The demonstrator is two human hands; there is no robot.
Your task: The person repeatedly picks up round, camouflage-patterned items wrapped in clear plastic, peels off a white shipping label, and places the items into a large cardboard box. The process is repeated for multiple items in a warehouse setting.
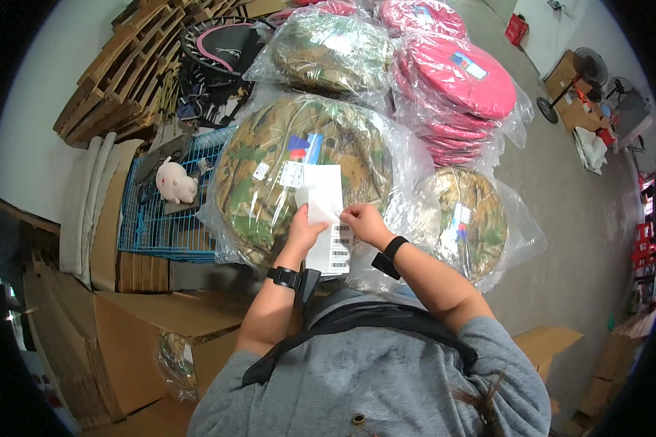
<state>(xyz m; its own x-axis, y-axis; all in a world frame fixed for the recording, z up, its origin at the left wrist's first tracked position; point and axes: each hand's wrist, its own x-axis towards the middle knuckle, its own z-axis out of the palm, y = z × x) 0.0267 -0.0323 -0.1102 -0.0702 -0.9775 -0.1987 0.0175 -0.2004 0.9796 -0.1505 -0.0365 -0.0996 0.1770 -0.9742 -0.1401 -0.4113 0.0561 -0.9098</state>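
My left hand (302,234) holds a white sheet of barcode labels (318,260) by its left side, thumb on top. The fingers of my right hand (367,224) are pinched together at the sheet's right edge, where a label's corner seems to lift. Under the sheet lies a large round camouflage-patterned pack (259,200) in clear plastic. Two small white stickers, one of them a printed label (291,174), are on its wrapping beside a blue and red picture tag (305,148).
More wrapped camouflage packs (328,54) and stacked pink round packs (463,80) lie beyond. A blue wire crate (146,226) with a pink plush toy (173,182) stands left, near wooden pallets (116,80). An open cardboard box (127,342) is at lower left; a fan (589,67) stands far right.
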